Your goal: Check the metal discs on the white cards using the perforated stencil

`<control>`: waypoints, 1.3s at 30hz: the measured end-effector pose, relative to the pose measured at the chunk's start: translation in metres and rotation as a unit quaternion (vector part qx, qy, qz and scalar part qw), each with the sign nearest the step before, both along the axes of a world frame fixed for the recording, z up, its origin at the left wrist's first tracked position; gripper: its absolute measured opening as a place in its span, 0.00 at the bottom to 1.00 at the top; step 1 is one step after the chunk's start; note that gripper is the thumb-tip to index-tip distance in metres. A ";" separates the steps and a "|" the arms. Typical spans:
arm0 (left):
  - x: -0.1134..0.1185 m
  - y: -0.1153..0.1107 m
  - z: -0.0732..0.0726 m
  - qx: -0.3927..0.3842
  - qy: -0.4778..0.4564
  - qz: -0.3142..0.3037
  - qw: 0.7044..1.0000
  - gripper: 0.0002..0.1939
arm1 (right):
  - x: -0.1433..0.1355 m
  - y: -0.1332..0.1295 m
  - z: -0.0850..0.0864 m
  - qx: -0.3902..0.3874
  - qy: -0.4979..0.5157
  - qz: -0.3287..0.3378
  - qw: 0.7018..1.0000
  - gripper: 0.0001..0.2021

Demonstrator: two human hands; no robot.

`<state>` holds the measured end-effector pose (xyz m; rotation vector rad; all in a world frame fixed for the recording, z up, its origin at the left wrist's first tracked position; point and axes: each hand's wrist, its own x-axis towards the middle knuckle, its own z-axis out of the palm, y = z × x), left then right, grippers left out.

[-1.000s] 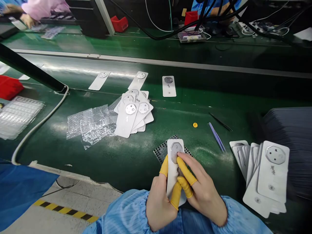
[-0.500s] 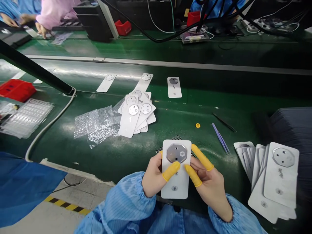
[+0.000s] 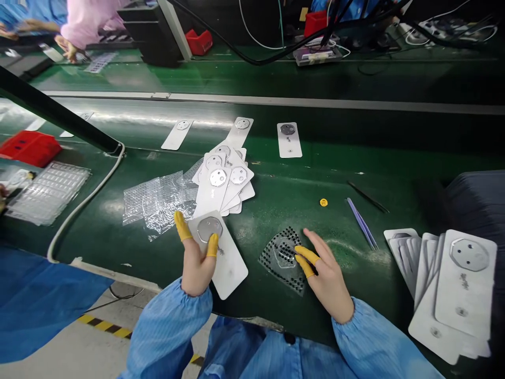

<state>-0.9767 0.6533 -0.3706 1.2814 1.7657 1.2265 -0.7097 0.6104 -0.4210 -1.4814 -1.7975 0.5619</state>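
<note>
Gripping left hand (image 3: 196,263), flat white card (image 3: 224,258)

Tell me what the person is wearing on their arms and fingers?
Both arms are in light blue sleeves with faint stripes and gathered cuffs at the wrists. The left hand and the right hand are bare apart from yellow rubber caps on some fingertips. No rings, watch or markings show.
</note>
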 end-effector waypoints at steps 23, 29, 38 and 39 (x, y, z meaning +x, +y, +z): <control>0.079 -0.025 -0.010 -0.062 0.000 -0.344 0.937 0.10 | -0.014 0.006 0.032 0.015 0.092 0.123 0.988 0.07; 0.044 -0.005 -0.008 -0.098 -0.016 -0.289 0.952 0.17 | -0.012 0.012 0.006 -0.045 0.132 0.038 0.989 0.03; 0.049 -0.033 0.038 -0.074 -0.105 -0.188 0.974 0.31 | -0.019 0.008 0.058 0.056 0.134 -0.002 0.989 0.09; 0.057 -0.036 0.041 -0.066 -0.089 -0.215 0.970 0.24 | -0.022 0.006 0.066 0.089 0.109 0.005 0.990 0.11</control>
